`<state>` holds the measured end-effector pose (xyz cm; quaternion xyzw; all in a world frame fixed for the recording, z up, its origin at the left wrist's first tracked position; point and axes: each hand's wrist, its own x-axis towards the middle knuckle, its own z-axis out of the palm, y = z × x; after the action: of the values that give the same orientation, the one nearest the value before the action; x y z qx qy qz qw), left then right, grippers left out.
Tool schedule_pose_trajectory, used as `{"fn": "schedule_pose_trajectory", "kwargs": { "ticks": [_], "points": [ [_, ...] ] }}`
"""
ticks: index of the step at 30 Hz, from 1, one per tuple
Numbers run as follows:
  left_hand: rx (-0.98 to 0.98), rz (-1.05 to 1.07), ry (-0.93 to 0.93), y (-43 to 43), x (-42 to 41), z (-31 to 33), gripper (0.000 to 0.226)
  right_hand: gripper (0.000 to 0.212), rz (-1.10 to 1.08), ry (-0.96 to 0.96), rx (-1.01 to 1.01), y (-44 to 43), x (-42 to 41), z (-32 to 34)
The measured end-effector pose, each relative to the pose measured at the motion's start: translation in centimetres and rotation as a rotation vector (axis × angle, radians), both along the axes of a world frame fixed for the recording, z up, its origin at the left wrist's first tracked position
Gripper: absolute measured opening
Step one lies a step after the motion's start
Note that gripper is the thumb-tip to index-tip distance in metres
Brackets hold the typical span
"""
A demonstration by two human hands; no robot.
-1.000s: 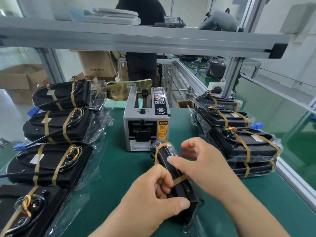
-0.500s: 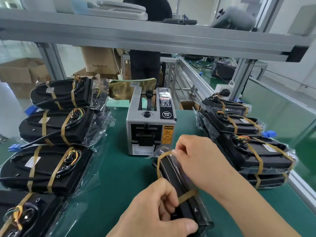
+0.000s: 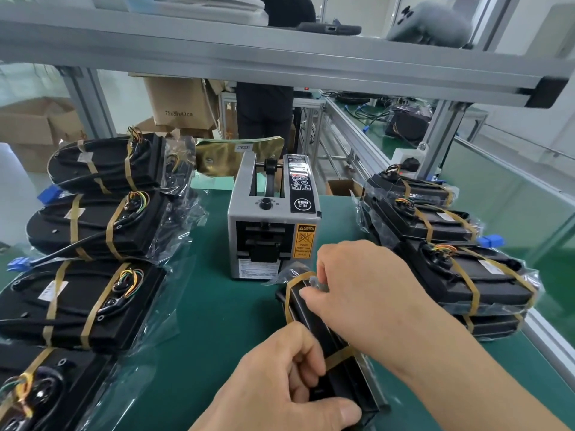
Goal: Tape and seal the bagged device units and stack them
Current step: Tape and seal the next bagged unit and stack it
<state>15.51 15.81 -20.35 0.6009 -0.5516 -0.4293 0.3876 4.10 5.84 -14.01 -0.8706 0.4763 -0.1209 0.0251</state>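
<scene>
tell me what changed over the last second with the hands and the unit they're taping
The right hand slid from the middle of the unit to its far end by the tape dispenser, where its fingers now pinch the loose bag flap. The left hand kept its grip on the near end, and the unit stayed on the mat. The units on the left and units on the right did not move.

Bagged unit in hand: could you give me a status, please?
Left hand grips bagged unit, near end. Right hand pinches bag plastic, far end. Tape dispenser just beyond.
</scene>
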Motion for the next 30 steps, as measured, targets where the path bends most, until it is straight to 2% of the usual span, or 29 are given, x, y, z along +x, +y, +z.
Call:
{"fn": "schedule_pose_trajectory", "kwargs": {
  "ticks": [4,14,19,24,28,30],
  "points": [
    [0.008,-0.001,0.006,0.0,0.1,0.0,0.046,0.038,-0.031,-0.017,0.021,0.2,0.0,-0.3],
    [0.001,0.010,-0.013,0.2,0.0,0.4,0.044,0.033,0.012,-0.057,0.058,-0.3,-0.7,-0.5],
    [0.001,0.022,-0.003,0.3,-0.4,0.6,0.042,0.023,-0.039,-0.186,0.113,-1.0,-1.6,-1.2],
    [0.007,0.010,0.001,0.2,-0.3,0.6,0.041,0.028,-0.032,-0.333,0.117,-1.1,-2.2,-2.5],
    [0.045,-0.092,0.033,-0.3,0.5,1.0,0.036,0.016,-0.047,-0.483,0.196,-1.2,-2.4,-3.2],
    [0.068,-0.117,0.102,-0.9,1.3,1.4,0.031,0.018,-0.049,-0.487,0.183,-1.4,-2.5,-3.2]
  ]
}}
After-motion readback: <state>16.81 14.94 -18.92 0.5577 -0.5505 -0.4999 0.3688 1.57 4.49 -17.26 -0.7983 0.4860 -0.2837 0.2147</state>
